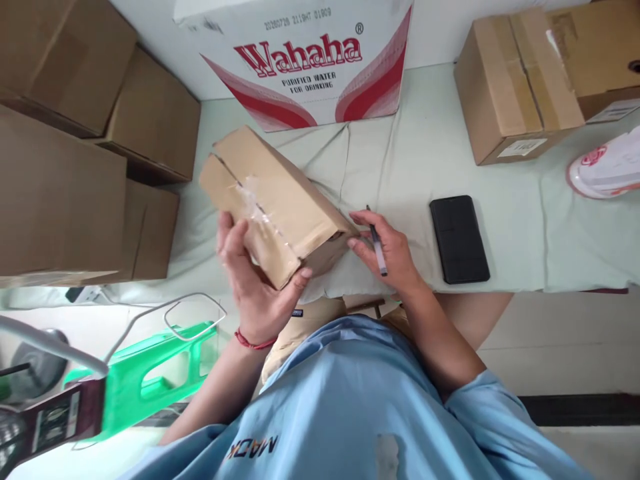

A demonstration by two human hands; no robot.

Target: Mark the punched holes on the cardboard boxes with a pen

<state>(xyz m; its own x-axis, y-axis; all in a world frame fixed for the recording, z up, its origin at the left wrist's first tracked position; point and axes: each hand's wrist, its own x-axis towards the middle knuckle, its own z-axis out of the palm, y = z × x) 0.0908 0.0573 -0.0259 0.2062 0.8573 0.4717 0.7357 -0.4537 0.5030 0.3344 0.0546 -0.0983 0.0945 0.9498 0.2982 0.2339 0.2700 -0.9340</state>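
While hands (253,293) (393,257) grip carton (283,193) and pen (378,250), a phone (459,239) and Wahaha box (310,103) sit nearby.

Wahaha carton (320,80) at back. Black phone (459,239) flat, right. Green stool (123,397), lower left. White red-printed item (610,167), right edge, possibly cup.

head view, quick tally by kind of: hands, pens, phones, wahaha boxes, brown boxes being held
Hands: 2 (left hand, right hand)
Pen: 1
Phone: 1
Wahaha box: 1
Brown box being held: 1
Total: 6
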